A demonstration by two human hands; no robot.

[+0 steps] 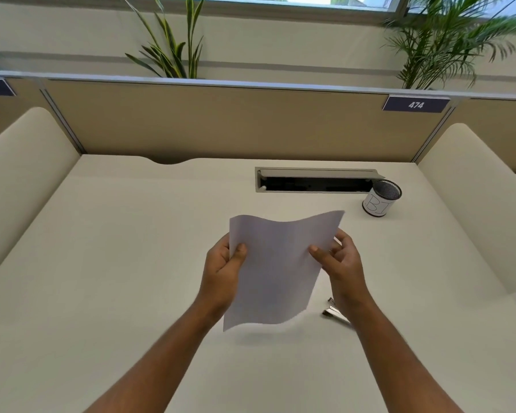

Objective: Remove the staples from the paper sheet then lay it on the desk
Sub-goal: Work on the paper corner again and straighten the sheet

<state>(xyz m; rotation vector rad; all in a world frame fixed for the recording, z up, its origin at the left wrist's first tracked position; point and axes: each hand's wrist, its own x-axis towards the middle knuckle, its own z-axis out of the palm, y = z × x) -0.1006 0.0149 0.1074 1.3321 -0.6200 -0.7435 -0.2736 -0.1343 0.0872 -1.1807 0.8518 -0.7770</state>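
Paper sheet (276,269) is hanging in the air above the bench (116,263), tilted toward the camera, top edge wavy, lower edge blurred, its shadow lying on the bench just under it. Left hand (224,268) is pinching the sheet's left edge, thumb lying on the near face, fingers going behind. Right hand (338,260) is pinching the right edge the same way, thumb on the front, the other fingers curling loosely behind and beside the edge. No staples are showing on the side facing the camera (too blurred to say more). A small shiny metal tool (334,312) is lying on the bench just below the right wrist, partly hidden by the forearm; can't tell exactly what it is. Farther back on the right, a mesh pen cup (382,198) with a white label is standing upright, just beside the right end of an open cable tray (316,180) set into the bench. Behind that a tan partition (221,123) is carrying a number plate reading 474 (416,104), with two plants (173,40) rising beyond it.
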